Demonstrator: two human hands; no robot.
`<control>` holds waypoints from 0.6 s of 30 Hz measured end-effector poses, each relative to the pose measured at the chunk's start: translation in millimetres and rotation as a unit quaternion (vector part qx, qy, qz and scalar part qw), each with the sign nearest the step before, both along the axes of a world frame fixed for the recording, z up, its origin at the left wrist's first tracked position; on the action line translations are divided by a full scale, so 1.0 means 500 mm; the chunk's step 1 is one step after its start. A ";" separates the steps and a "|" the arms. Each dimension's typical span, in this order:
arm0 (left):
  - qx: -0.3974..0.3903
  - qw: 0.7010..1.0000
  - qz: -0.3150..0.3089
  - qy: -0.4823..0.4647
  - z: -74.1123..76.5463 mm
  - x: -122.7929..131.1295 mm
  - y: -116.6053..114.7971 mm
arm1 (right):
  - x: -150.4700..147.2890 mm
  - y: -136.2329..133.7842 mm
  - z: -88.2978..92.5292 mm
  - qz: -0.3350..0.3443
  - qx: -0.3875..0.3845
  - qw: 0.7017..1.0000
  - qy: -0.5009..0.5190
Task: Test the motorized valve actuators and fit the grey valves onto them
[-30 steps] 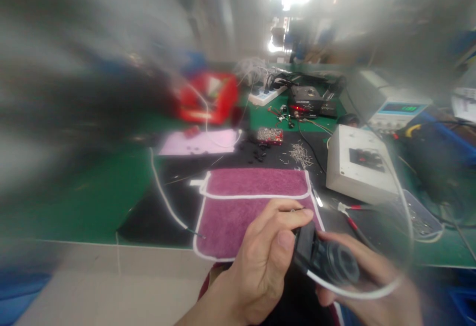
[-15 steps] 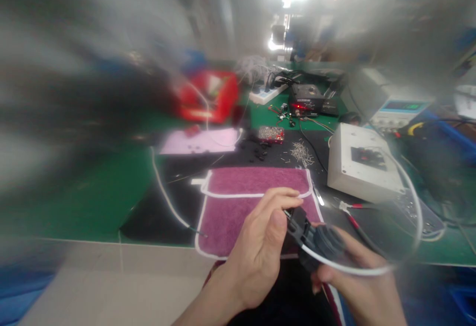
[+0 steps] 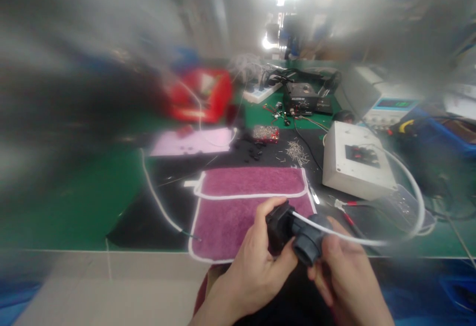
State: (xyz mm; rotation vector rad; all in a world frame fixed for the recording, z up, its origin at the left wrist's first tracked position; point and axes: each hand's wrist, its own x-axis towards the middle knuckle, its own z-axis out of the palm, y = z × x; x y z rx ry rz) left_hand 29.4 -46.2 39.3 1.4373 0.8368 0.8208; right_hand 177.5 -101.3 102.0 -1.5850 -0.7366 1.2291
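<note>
A black plastic part [image 3: 293, 231] with a round dark collar is held near the front edge of the bench, over a purple towel [image 3: 245, 202]. My left hand [image 3: 256, 271] is closed round its left end, thumb and fingers wrapped on it. The collar end is gripped by my right hand [image 3: 342, 276]. From the part, a white cable [image 3: 394, 236] loops out to the right and back up toward a white box [image 3: 353, 164].
Behind the towel lie a black mat [image 3: 167, 202] with small pins [image 3: 295, 151], black bits and a pink sheet [image 3: 193, 142]. A red case [image 3: 199, 95], a soldering station [image 3: 303, 100] and a power supply [image 3: 386, 102] stand further back. The left side is blurred.
Both hands have turned the black part: its collar now faces down and left instead of right. My left fingers have closed from a fingertip pinch to a fuller wrap.
</note>
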 end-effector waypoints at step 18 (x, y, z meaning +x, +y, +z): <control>-0.273 0.916 -0.076 -0.286 0.012 0.038 -0.009 | 0.010 -0.010 0.038 -0.039 0.053 0.987 -0.144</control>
